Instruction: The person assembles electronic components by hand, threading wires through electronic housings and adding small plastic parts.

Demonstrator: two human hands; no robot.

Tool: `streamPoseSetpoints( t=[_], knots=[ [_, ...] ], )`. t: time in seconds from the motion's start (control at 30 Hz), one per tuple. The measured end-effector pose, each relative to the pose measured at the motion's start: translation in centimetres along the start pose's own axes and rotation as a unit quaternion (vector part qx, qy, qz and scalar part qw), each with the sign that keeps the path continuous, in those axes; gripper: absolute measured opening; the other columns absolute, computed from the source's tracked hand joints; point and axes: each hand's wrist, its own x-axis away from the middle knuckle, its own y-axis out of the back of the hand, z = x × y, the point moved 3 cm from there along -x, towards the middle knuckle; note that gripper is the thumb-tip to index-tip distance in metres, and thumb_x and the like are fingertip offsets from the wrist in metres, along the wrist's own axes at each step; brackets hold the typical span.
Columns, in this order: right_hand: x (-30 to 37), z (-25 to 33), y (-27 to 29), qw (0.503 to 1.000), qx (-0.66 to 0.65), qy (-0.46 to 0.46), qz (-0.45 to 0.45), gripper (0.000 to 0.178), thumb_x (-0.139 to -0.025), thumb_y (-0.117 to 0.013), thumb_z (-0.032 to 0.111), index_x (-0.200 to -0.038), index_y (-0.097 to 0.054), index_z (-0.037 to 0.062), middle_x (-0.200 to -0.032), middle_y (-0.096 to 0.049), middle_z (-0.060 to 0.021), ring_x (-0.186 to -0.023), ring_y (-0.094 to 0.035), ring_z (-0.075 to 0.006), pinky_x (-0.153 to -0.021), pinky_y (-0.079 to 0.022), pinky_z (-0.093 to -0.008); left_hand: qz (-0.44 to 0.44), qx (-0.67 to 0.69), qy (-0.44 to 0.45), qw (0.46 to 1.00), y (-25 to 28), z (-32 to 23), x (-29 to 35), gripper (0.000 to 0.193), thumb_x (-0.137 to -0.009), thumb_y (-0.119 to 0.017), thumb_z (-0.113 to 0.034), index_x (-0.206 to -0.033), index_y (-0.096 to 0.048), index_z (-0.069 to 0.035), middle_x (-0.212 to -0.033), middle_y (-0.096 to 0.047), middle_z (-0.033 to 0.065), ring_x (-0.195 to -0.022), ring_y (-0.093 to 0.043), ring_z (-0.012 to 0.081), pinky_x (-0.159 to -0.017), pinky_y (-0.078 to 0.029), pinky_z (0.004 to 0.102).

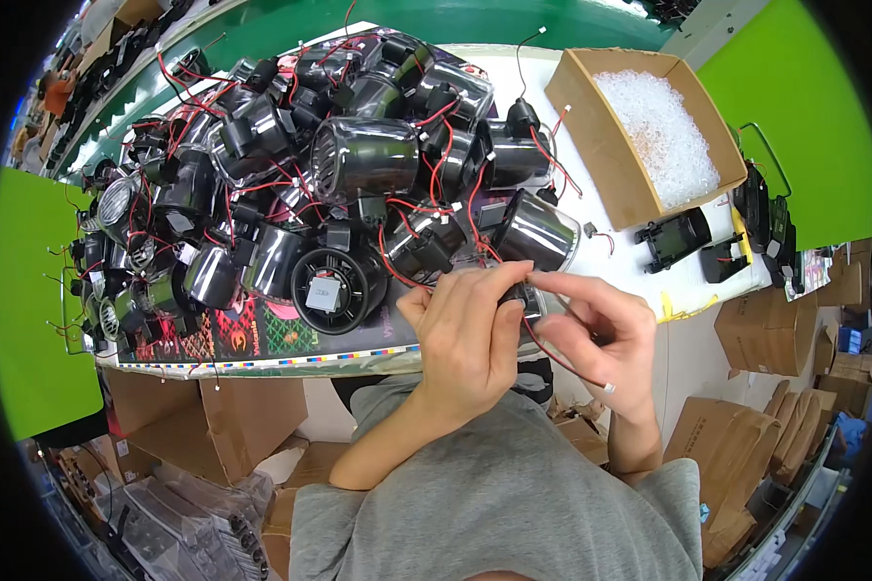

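Close to my body, my left hand (463,334) and my right hand (610,339) meet at the near edge of the table. Between them is a small dark part with a shiny clear side (534,303), mostly covered by my fingers. My left fingers wrap it from the left and above. On the other side, my right thumb and forefinger pinch at it or its wire. A thin red and black wire (564,363) hangs from it, ending in a small white plug (608,387). Just beyond my hands lies a black cylinder with a clear, shiny shell (538,230).
A heap of similar black cylinders (366,158) with red and black wires covers the table's left and middle. At the right stands a cardboard box (606,145) holding small clear plastic pieces (659,131). Black plastic housings (673,239) lie nearby. Cartons (722,450) stand on the floor.
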Motion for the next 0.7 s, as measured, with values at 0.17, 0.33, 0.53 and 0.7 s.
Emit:
streamPoseSetpoints(
  t=[0.17, 0.33, 0.53, 0.7],
  knots=[
    [-0.7, -2.4, -1.3, 0.998, -0.062, -0.004, -0.003, 0.018, -0.076, -0.068, -0.001, -0.088, -0.055, 0.0027, -0.051, -0.035, 0.0057, -0.047, -0.029, -0.0008, -0.043, -0.022, -0.0200, -0.026, 0.036, -0.005, 0.999, 0.1, 0.2, 0.3, 0.016, -0.082, -0.055, -0.010, -0.096, -0.062, -0.006, -0.083, -0.063, 0.0043, -0.076, -0.057, 0.0177, -0.067, -0.025, 0.0323],
    [-1.4, -1.3, -0.4, 0.997, -0.062, 0.022, 0.043, 0.017, -0.075, -0.068, -0.002, -0.088, -0.058, 0.0018, -0.053, -0.042, 0.0060, -0.047, -0.033, -0.0002, -0.043, -0.025, -0.0191, -0.005, 0.040, -0.004, 0.999, 0.2, 0.0, 0.0, 0.016, -0.080, -0.056, -0.009, -0.094, -0.062, -0.005, -0.086, -0.063, 0.0058, -0.078, -0.058, 0.0187, -0.068, -0.027, 0.0320],
    [-6.8, 1.6, 8.8, 0.955, 0.225, 0.130, -0.145, 0.013, -0.087, -0.058, 0.011, -0.088, -0.061, -0.0010, -0.066, -0.050, 0.0025, -0.055, -0.037, -0.0046, -0.048, -0.029, -0.0196, 0.094, 0.091, 0.062, 0.989, 1.3, -0.5, -0.8, 0.023, -0.070, -0.056, -0.006, -0.093, -0.061, -0.008, -0.091, -0.058, 0.0066, -0.081, -0.056, 0.0211, -0.073, -0.029, 0.0314],
    [-14.3, -2.6, 14.8, 0.913, 0.398, 0.068, -0.053, 0.012, -0.081, -0.059, 0.011, -0.080, -0.056, -0.0006, -0.064, -0.052, -0.0061, -0.059, -0.046, -0.0148, -0.057, -0.039, -0.0287, 0.076, 0.153, 0.097, 0.981, 0.8, -1.2, -1.7, 0.027, -0.067, -0.051, 0.002, -0.091, -0.060, -0.002, -0.086, -0.057, 0.0076, -0.079, -0.054, 0.0183, -0.075, -0.036, 0.0271]
  ],
)
